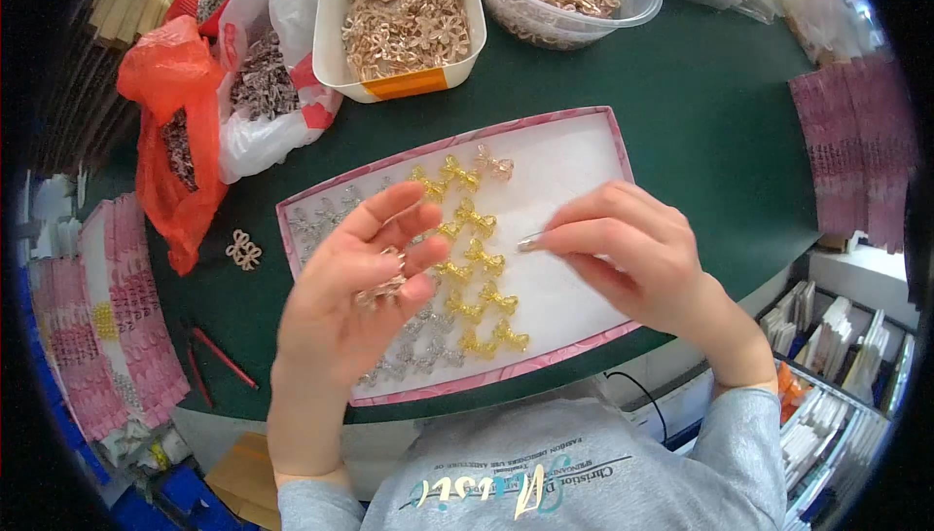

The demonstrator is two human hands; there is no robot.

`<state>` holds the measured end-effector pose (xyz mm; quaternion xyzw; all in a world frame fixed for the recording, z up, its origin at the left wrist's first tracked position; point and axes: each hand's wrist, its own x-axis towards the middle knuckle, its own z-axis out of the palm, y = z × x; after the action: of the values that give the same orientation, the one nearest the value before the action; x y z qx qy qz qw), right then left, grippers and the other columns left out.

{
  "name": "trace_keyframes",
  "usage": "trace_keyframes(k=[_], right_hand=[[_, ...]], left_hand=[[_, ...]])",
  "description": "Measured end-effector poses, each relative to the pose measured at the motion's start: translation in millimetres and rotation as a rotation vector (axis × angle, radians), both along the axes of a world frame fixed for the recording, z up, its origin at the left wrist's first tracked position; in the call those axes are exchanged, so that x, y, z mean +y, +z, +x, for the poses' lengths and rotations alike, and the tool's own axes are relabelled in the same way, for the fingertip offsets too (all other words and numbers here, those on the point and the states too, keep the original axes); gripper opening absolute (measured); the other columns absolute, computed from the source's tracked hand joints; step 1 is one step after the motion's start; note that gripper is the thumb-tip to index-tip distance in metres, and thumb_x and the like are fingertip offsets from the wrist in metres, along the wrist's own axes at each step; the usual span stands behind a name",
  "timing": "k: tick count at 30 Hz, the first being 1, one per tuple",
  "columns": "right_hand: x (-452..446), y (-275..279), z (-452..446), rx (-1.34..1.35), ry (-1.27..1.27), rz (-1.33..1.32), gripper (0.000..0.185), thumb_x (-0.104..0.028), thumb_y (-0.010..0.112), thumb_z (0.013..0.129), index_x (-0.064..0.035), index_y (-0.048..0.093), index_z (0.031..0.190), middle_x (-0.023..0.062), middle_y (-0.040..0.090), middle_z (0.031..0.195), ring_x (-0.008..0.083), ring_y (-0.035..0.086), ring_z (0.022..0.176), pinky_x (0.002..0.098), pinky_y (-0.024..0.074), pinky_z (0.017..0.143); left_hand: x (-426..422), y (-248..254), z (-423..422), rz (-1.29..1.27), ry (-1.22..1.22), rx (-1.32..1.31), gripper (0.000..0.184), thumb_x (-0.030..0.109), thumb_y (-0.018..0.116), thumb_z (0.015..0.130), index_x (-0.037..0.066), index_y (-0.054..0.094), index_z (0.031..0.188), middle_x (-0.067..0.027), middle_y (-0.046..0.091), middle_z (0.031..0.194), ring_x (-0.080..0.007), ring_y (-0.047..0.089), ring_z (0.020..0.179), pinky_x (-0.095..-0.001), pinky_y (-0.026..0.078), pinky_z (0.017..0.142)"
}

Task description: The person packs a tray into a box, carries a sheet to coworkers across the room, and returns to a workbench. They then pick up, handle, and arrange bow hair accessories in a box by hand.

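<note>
Left hand, half-open, cups rose-gold pieces; right hand pinches shiny piece over tray. I judge: single-piece handling, needs light touch.

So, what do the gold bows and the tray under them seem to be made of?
Gold bows: probably polished metal, going by the bright glints, though plated plastic is possible. Tray: likely cardboard, with a smooth white base and a pink patterned rim that looks paper-covered.

The tabletop is dark green; the tray is white with a pink patterned rim, its bows gold, silver and rose.
</note>
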<state>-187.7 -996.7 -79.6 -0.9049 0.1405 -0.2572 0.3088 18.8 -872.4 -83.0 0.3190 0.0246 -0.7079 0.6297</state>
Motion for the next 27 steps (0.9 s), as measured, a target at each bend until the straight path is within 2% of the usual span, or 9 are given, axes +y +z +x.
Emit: trace_keyframes(k=[1, 4, 5, 9, 13, 19, 22, 25, 27], right_hand=[[-2, -6, -7, 0.03, -0.038, -0.002, 0.016, 0.0, 0.066, 0.067, -0.0033, 0.059, 0.081, 0.0069, 0.059, 0.081, 0.0206, 0.059, 0.071, 0.0293, 0.0488, 0.059], [-6, -19, -16, 0.109, -0.081, -0.017, 0.017, 0.0, 0.066, 0.067, -0.0038, 0.06, 0.082, 0.0072, 0.059, 0.081, 0.0209, 0.059, 0.072, 0.029, 0.0488, 0.059], [-5, -21, -16, 0.124, -0.078, -0.025, 0.017, 0.0, 0.066, 0.067, -0.0039, 0.06, 0.083, 0.0072, 0.058, 0.082, 0.0212, 0.059, 0.072, 0.0291, 0.0488, 0.059], [-11, -21, -19, 0.143, -0.122, -0.052, 0.02, -0.004, 0.068, 0.067, -0.0048, 0.06, 0.085, 0.007, 0.057, 0.083, 0.0219, 0.058, 0.072, 0.0294, 0.0481, 0.058], [-5, -10, -21, 0.314, -0.187, -0.057, 0.032, -0.014, 0.073, 0.062, -0.0066, 0.059, 0.09, 0.0063, 0.053, 0.079, 0.0217, 0.055, 0.069, 0.0289, 0.0471, 0.056], [0, -22, -14, 0.287, -0.2, -0.262, 0.027, -0.009, 0.07, 0.066, -0.0053, 0.058, 0.089, 0.0062, 0.054, 0.082, 0.0206, 0.055, 0.071, 0.0291, 0.0475, 0.057], [-4, -19, -23, 0.263, -0.222, -0.017, 0.024, -0.004, 0.067, 0.067, -0.004, 0.057, 0.089, 0.0064, 0.054, 0.083, 0.0207, 0.055, 0.071, 0.0296, 0.0477, 0.059], [-5, -16, -25, 0.269, -0.308, -0.142, 0.023, -0.003, 0.067, 0.066, -0.003, 0.057, 0.088, 0.0068, 0.055, 0.085, 0.0213, 0.055, 0.072, 0.0298, 0.0478, 0.06], [-9, -8, -24, 0.28, -0.265, -0.188, 0.023, -0.002, 0.066, 0.066, -0.0027, 0.057, 0.087, 0.0071, 0.055, 0.085, 0.0214, 0.055, 0.073, 0.03, 0.0478, 0.06]], left_hand=[[4, -1, 5, -0.03, 0.039, 0.104, 0.059, -0.012, 0.042, 0.068, -0.003, 0.035, 0.126, -0.0211, 0.043, 0.123, -0.0285, 0.045, 0.112, -0.0276, 0.047, 0.079], [-1, 14, 1, -0.034, 0.11, 0.184, 0.065, -0.015, 0.041, 0.062, -0.004, 0.034, 0.126, -0.0228, 0.033, 0.132, -0.0322, 0.027, 0.128, -0.0302, 0.042, 0.092], [2, 4, 4, -0.149, 0.12, 0.214, 0.061, -0.012, 0.043, 0.065, -0.005, 0.034, 0.126, -0.0208, 0.033, 0.131, -0.0346, 0.024, 0.129, -0.0397, 0.032, 0.104], [-4, 15, 6, -0.036, 0.245, 0.155, 0.071, -0.023, 0.029, 0.063, -0.006, 0.022, 0.132, -0.0261, 0.017, 0.139, -0.0363, 0.008, 0.133, -0.0441, 0.025, 0.107], [-6, 14, 10, -0.119, 0.302, 0.243, 0.071, -0.025, 0.025, 0.067, -0.006, 0.011, 0.134, -0.0285, 0.006, 0.14, -0.0362, 0.005, 0.132, -0.0435, 0.022, 0.108], [-6, 11, 10, -0.165, 0.265, 0.166, 0.064, -0.022, 0.027, 0.075, -0.008, 0.007, 0.134, -0.0287, 0.001, 0.141, -0.0358, 0.009, 0.132, -0.0419, 0.022, 0.108], [-5, 6, 11, -0.178, 0.259, 0.138, 0.057, -0.018, 0.032, 0.077, -0.011, 0.013, 0.131, -0.0312, 0.015, 0.136, -0.0361, 0.019, 0.13, -0.038, 0.031, 0.105], [-6, 2, 10, -0.196, 0.243, 0.217, 0.052, -0.012, 0.034, 0.083, -0.01, 0.014, 0.131, -0.0312, 0.016, 0.136, -0.0349, 0.019, 0.13, -0.0368, 0.032, 0.104], [-7, 5, 8, -0.136, 0.236, 0.141, 0.048, -0.003, 0.034, 0.088, -0.008, 0.015, 0.132, -0.0289, 0.025, 0.134, -0.0323, 0.034, 0.122, -0.0319, 0.043, 0.094]])
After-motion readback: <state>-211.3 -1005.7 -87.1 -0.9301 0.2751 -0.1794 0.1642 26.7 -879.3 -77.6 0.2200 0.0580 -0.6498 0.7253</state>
